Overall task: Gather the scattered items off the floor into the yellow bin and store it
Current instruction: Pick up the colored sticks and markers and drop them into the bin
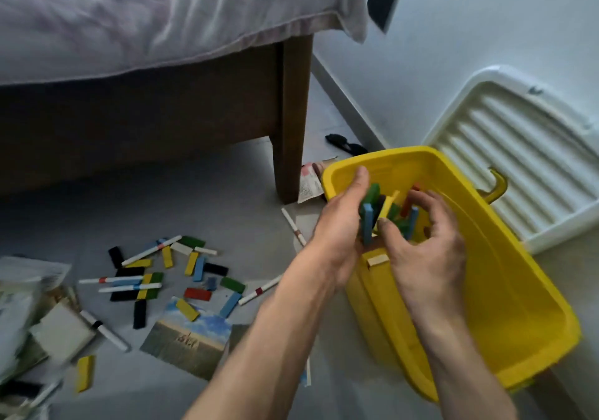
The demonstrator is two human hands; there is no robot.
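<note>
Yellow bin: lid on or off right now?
Off. The yellow bin is open-topped, both hands dropping coloured blocks inside; the white lid leans against the wall behind it.

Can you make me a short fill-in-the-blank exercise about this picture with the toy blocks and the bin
1. Both hands, left hand and right hand, hold a bunch of coloured blocks over the ______ bin.
2. The white lid leans against the ______.
3. More blocks and marker pens lie scattered on the ______.
4. Behind the bin stands a wooden leg of the ______.

Missing words: yellow; wall; floor; bed
</note>
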